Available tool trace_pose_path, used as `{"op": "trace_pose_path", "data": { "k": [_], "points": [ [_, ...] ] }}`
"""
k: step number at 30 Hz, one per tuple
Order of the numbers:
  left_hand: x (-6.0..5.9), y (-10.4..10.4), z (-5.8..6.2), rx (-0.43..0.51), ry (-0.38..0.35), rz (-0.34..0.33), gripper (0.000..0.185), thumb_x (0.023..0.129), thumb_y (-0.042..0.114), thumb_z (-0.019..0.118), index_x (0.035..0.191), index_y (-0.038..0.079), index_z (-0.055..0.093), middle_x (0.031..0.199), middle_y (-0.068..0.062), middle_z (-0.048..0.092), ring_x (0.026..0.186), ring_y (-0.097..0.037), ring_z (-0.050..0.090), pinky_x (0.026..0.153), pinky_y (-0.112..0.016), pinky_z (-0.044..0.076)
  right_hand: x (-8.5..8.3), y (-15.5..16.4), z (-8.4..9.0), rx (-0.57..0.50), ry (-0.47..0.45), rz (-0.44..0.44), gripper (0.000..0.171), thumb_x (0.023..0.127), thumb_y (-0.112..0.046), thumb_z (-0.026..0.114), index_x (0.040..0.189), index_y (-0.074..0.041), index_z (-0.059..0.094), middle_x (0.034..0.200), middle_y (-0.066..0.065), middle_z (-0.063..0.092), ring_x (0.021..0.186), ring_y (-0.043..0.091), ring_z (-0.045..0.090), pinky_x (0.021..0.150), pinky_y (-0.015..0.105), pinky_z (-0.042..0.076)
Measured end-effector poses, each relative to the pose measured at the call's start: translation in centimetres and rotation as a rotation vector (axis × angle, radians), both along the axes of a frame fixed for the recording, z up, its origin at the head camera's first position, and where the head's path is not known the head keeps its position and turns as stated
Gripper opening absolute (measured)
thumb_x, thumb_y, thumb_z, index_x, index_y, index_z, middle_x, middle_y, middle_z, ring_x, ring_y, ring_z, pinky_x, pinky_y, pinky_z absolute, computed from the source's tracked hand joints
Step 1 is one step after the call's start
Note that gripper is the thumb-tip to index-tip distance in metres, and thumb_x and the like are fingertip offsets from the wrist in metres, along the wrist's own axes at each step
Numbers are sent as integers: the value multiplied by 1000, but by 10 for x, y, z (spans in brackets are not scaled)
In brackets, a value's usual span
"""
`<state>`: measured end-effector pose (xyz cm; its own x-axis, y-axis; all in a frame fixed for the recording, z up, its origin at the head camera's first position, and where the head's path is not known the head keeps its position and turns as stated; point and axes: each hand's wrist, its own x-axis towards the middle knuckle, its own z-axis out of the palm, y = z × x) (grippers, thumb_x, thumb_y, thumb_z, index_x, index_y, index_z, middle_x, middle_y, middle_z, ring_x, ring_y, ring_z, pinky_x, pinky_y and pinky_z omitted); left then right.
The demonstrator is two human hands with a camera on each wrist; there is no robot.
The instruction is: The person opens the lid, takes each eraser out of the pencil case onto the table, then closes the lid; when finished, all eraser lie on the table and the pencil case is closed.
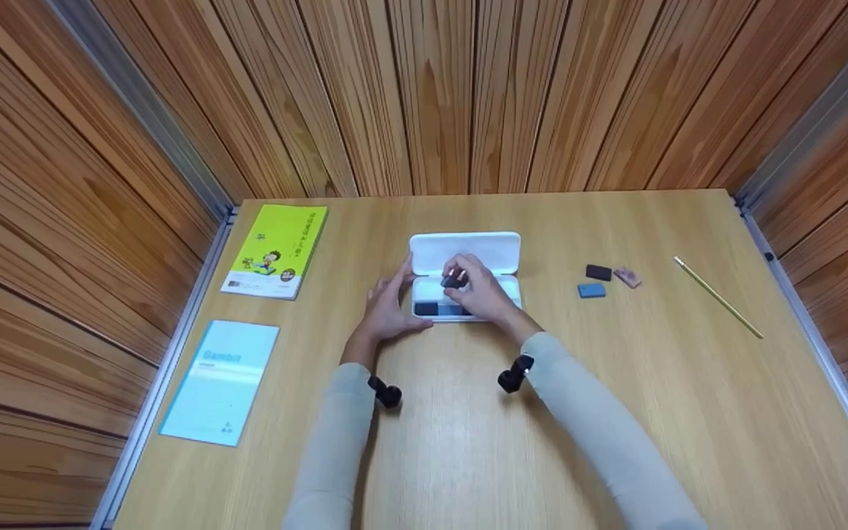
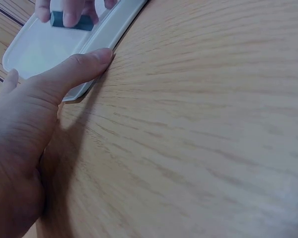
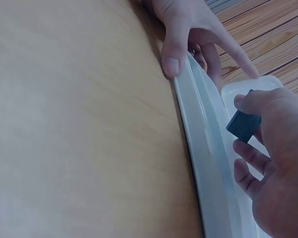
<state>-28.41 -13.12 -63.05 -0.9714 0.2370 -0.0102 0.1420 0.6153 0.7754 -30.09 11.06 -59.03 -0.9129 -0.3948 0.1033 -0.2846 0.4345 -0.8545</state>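
A white case (image 1: 501, 249) lies open at the middle of the table, lid toward the wall; its rim shows in the wrist views (image 2: 116, 27) (image 3: 203, 134). My right hand (image 1: 477, 288) pinches a dark eraser (image 1: 454, 280) (image 2: 71, 21) (image 3: 243, 125) over the case's tray. A black block (image 1: 425, 309) and a blue-grey block (image 1: 456, 311) lie in the tray's near side. My left hand (image 1: 387, 305) rests on the table with straight fingers, its thumb (image 2: 74, 69) against the case's left edge.
A black eraser (image 1: 598, 272), a blue eraser (image 1: 591, 291) and a pinkish eraser (image 1: 627, 277) lie right of the case. A yellow pencil (image 1: 718, 297) lies further right. A green booklet (image 1: 277, 249) and a light blue booklet (image 1: 221, 379) lie at the left. Wooden walls enclose the table.
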Motion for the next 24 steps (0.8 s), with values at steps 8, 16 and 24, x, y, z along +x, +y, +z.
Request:
{"op": "trace_pose_path", "data": {
  "k": [8,16,24],
  "points": [
    [0,0,1,10,-28,14,138,81,40,103,181,48,8,171,8,59,151,-31,42,130,-58,26,4,27,6,19,35,1,26,103,0,75,127,-6,68,129,19,65,119,34,65,106,44,52],
    [0,-2,1,40,-22,-7,139,80,36,104,182,43,9,170,7,60,154,-33,41,132,-59,21,5,57,7,34,4,-47,29,106,-3,72,135,-5,71,137,20,62,127,36,60,114,52,49],
    [0,-2,1,27,-10,-13,138,80,38,104,182,42,10,170,5,60,156,-33,41,133,-61,19,5,87,5,52,-38,-94,32,107,-4,70,139,-7,71,145,21,61,132,37,57,119,56,46]
  ]
}}
